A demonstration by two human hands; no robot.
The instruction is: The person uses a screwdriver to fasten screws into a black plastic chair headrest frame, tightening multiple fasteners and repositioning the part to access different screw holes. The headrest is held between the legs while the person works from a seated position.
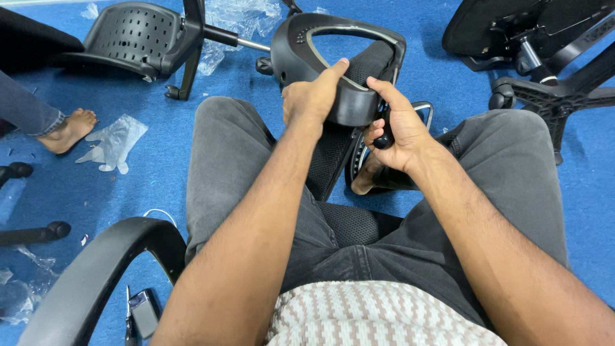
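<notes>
Left of the black armrest, a plastic glove lay on the blue carpet beside another person's bare foot. The armrest sat above the knees; left hand gripped its near edge, thumb on top, while right hand curled around a dark knob just below it. Right of the armrest stood a chair base.

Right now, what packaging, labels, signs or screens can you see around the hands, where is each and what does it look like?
Clear plastic wrap: crumpled, top centre on the blue carpet, behind the chair parts.
Clear plastic bag: flat, left, beside a bare foot.
Crumpled clear plastic: lower left edge.
Small dark device: bottom left on the carpet; cannot tell whether it has a screen.
No labels or signs visible.
</notes>
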